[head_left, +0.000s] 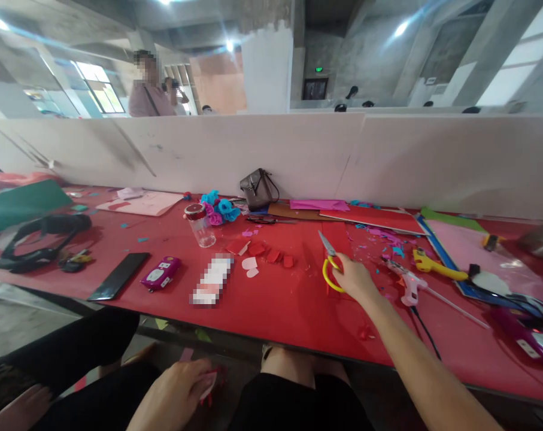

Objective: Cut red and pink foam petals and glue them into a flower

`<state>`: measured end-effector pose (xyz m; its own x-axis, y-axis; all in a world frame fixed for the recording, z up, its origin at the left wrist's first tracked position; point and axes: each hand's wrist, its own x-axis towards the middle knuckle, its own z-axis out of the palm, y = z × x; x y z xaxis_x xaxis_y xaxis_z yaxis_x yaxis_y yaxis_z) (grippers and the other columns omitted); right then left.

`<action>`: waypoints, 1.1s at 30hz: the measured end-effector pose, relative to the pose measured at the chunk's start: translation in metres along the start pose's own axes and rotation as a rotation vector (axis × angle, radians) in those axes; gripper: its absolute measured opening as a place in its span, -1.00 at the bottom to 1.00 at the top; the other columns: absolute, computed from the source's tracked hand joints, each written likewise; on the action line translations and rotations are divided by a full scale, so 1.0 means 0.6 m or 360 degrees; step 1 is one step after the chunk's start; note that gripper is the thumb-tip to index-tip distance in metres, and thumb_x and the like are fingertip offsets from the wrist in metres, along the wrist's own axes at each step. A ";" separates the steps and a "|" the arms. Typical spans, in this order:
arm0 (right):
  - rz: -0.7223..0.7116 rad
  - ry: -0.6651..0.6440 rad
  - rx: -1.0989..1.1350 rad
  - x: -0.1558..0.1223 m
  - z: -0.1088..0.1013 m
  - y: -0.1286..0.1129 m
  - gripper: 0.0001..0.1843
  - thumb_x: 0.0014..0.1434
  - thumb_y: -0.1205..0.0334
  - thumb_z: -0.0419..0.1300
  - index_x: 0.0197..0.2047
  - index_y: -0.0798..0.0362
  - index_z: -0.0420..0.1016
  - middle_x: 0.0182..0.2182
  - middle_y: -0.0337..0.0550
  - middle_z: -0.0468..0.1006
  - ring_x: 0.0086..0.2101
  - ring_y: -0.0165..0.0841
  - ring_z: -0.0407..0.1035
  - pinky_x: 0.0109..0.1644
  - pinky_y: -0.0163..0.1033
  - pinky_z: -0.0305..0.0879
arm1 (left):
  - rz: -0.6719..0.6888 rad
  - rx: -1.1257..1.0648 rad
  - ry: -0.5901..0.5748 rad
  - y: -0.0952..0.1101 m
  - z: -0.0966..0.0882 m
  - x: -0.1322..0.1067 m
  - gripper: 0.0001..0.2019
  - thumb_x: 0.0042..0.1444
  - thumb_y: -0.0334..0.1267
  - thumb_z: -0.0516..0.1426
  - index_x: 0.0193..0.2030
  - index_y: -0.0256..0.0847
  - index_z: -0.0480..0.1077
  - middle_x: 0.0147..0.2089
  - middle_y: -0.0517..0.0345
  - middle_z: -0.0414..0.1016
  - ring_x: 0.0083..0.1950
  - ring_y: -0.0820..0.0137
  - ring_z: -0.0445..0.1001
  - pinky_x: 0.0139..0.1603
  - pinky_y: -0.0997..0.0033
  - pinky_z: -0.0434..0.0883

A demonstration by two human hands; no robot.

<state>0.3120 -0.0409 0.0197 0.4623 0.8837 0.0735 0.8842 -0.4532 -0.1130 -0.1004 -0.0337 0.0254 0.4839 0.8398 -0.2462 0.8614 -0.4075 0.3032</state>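
Yellow handles marked the scissors [327,244], which were above the red table [275,311], right of its middle, with the metal blades pointing far and slightly left. The right hand [349,276] had its fingers closed at these handles; whether a finger passed through a ring, I cannot tell. The left hand [175,386] was low, before the near edge of the table, and it pinched a small pale piece [209,383] between thumb and fingers. Some red near it was too blurred to name.

To the left of the scissors lay small red pieces [258,248] and, nearer, two pale pink pieces [249,263]. Further left were a blurred pale oblong [212,281], a clear jar [203,230] with a red lid, a purple device [161,274] and a flat black object [119,276]. Blue and pink flowers [226,209] stood just behind the jar, and a dark bag [257,190] rested near the far white board [208,146].

On the right side were a pale glue gun [410,290] and, farther, a yellow tool [435,265]. Another person's hand [22,413] was visible at the near left, and beyond the board a person [149,99] stood.
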 end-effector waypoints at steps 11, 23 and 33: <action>-0.0657 0.0023 -0.0146 0.219 -0.005 -0.033 -0.58 0.17 0.44 0.08 0.07 -0.07 0.45 -0.08 -0.06 0.59 -0.07 -0.20 0.43 -0.06 -0.21 0.27 | 0.0223 -0.0956 0.0485 0.097 -0.013 0.096 -0.73 0.16 -0.12 0.06 -0.45 -0.16 0.47 -0.40 0.11 0.51 -0.36 0.38 0.46 -0.30 0.48 0.38; -0.0144 0.0646 -0.0235 -0.082 0.036 0.044 -0.52 0.23 -0.09 0.00 -0.02 0.05 0.52 -0.20 0.15 0.51 -0.21 0.01 0.38 -0.15 0.06 0.30 | 0.0095 -0.1970 0.1080 0.156 0.071 0.346 -0.82 0.07 -0.25 0.11 -0.18 -0.23 0.38 -0.36 0.20 0.41 -0.44 0.50 0.37 -0.38 0.51 0.35; 0.0118 0.0659 0.0873 -0.205 0.082 0.053 -0.44 0.17 -0.27 -0.04 -0.35 0.01 0.55 -0.37 0.01 0.64 -0.36 -0.16 0.52 -0.27 -0.12 0.44 | 0.0170 -0.2310 0.0941 0.160 0.076 0.361 -0.76 0.05 -0.33 0.12 -0.10 -0.22 0.32 -0.32 0.19 0.42 -0.51 0.54 0.44 -0.40 0.49 0.45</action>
<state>0.2799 -0.1582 -0.0416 0.6042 0.6855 0.4062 0.7381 -0.2894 -0.6095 0.0943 0.0928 -0.0408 0.1042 0.9885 0.1091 -0.2180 -0.0843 0.9723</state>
